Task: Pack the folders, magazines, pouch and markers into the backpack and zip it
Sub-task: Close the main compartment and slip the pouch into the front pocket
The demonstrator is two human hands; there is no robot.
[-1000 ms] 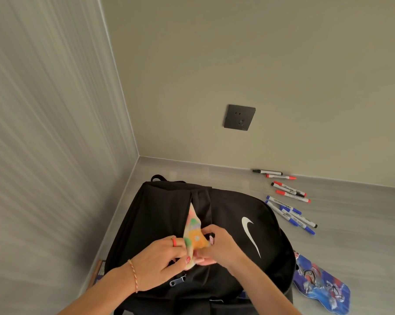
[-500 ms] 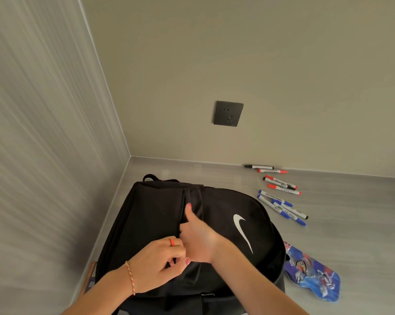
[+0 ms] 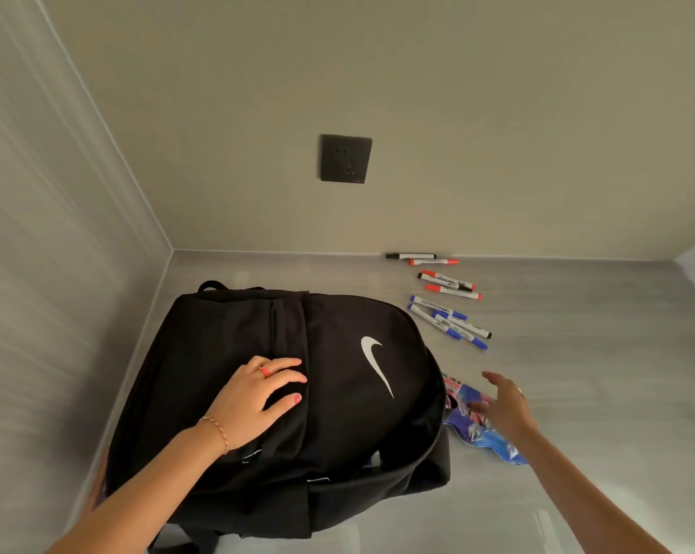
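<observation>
Resting flat on black backpack [image 3: 226,353], left hand [image 3: 254,397] open, grasping nothing. Right hand [image 3: 501,405] open, fingers spread, over blue pouch [image 3: 497,441] beside backpack. Markers [image 3: 445,301] scattered beyond, near wall.

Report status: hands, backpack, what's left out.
Left hand flat on backpack, empty. Right hand open, over blue pouch. Markers loose on floor. Nothing blocking.

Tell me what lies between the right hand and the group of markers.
In the head view, only bare grey floor separates the right hand from the markers; the blue printed item lies under and beside the hand.
</observation>
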